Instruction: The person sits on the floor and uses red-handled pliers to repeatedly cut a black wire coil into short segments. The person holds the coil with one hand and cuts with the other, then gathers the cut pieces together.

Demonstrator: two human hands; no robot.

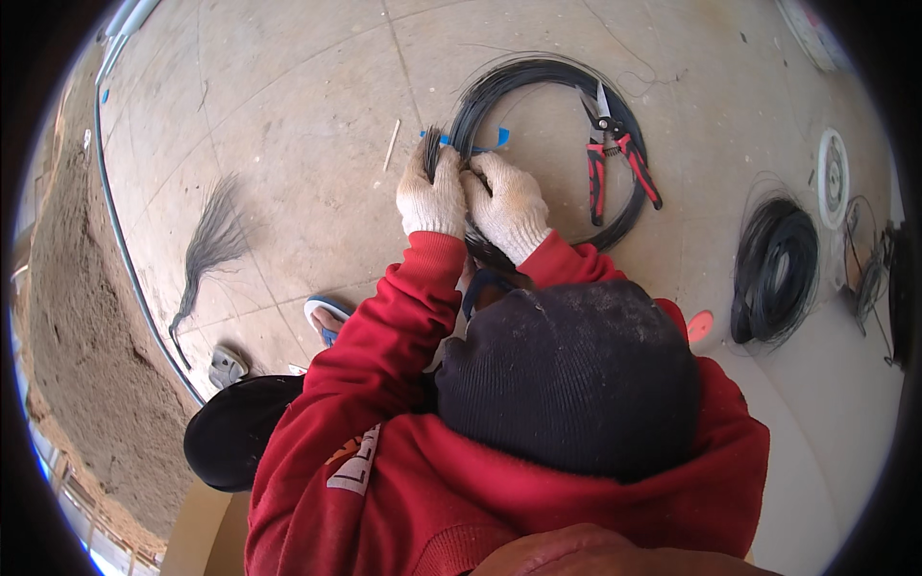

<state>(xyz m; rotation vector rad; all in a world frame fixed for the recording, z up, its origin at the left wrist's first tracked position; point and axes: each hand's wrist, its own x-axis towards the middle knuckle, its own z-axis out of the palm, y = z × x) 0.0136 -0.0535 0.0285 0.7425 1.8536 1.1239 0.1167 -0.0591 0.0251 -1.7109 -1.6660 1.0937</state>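
Jointed floor (307, 134) gave room between a splayed wire tuft (207, 246) and the knit-gloved left hand (429, 199), closed round a bristly wire bundle (432, 147); the right hand (507, 200) curled, hold unclear, at the left edge of the floor-laid wire coil (473, 103); red-handled snips (596, 171) crossed its right.

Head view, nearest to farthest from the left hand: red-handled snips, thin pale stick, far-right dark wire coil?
From the left hand:
1. Thin pale stick: just ahead, slightly left.
2. Red-handled snips: to the right and ahead.
3. Far-right dark wire coil: well off to the right.
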